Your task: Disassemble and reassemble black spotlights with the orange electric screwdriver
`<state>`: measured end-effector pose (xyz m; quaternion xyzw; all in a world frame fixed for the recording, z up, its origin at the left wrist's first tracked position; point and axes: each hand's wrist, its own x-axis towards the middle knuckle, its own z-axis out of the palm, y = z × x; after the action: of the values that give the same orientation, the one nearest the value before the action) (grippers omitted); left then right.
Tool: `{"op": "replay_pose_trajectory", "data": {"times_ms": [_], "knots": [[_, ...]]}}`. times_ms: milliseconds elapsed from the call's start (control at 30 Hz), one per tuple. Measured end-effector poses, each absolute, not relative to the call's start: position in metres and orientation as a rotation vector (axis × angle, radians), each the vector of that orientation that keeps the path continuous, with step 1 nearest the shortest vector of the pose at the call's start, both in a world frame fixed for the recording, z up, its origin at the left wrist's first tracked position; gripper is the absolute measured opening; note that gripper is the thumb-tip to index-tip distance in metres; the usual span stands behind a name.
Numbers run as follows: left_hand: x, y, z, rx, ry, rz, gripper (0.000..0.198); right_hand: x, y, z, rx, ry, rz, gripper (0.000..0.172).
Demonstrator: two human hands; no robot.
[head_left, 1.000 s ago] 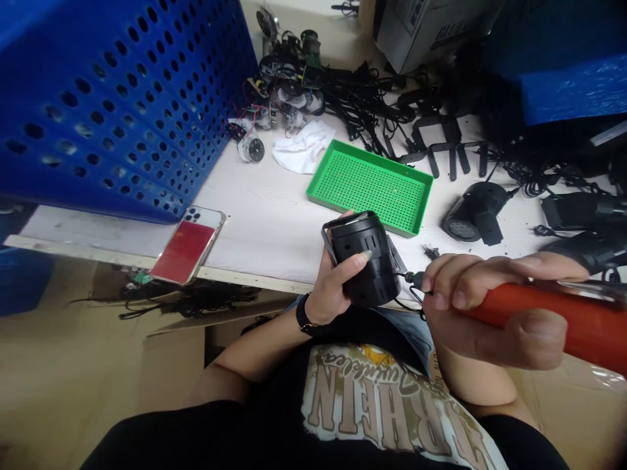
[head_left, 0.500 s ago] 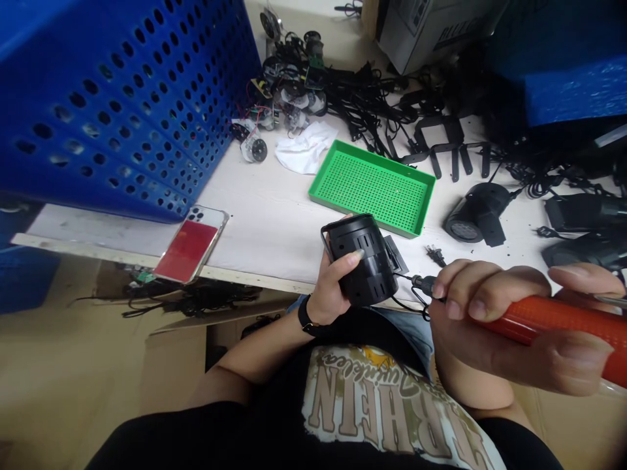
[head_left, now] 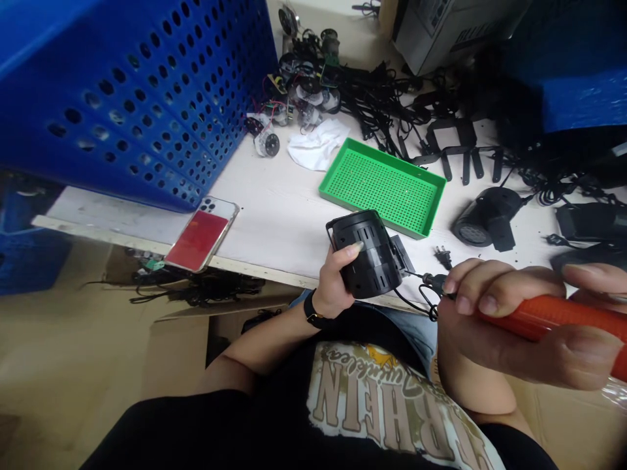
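Note:
My left hand (head_left: 334, 277) is shut around a black slotted cylindrical lamp housing (head_left: 367, 256), with a flat black bracket (head_left: 402, 254) showing behind it. A thin black cable runs from the housing to a small black connector (head_left: 434, 282) at the fingertips of my right hand (head_left: 504, 303). That hand grips an orange-handled tool (head_left: 553, 314). The tool's tip is hidden behind my fingers, so I cannot tell whether it touches the connector.
On the white workbench (head_left: 279, 202) lie a green perforated tray (head_left: 372, 215), a similar black lamp (head_left: 482, 219), a black plug (head_left: 443, 258), and a phone (head_left: 198, 240) near the edge. A blue perforated crate (head_left: 122, 111) stands at the left, and tangled black cables (head_left: 372, 104) lie behind the tray.
My right hand has moved along the orange handle and sits nearer the connector. The housing has turned slightly in my left hand, and the whole view has shifted a little to the right.

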<state>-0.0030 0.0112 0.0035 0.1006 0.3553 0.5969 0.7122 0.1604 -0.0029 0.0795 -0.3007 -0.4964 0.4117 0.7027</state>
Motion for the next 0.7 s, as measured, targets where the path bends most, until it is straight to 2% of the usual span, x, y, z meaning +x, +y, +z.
{"op": "replay_pose_trajectory", "data": {"times_ms": [100,233,367,567,700], "knots": [[-0.008,0.015,0.001,0.242,0.836,1.385,0.062,0.162,0.014,0.070,-0.564,-1.103,0.712,0.027],[-0.020,0.017,-0.001,0.278,0.860,1.374,0.066,0.160,0.039,0.055,-0.640,-1.033,0.543,0.019],[-0.018,0.013,-0.002,0.279,0.845,1.335,0.067,0.159,0.041,0.055,-0.719,-1.014,0.634,0.017],[0.001,0.013,0.003,0.328,0.875,1.423,0.068,0.160,-0.001,0.086,-0.589,-1.106,1.069,0.033],[0.006,0.012,0.012,0.345,0.879,1.414,0.067,0.139,-0.008,0.085,-0.517,-1.131,1.066,0.031]]}}
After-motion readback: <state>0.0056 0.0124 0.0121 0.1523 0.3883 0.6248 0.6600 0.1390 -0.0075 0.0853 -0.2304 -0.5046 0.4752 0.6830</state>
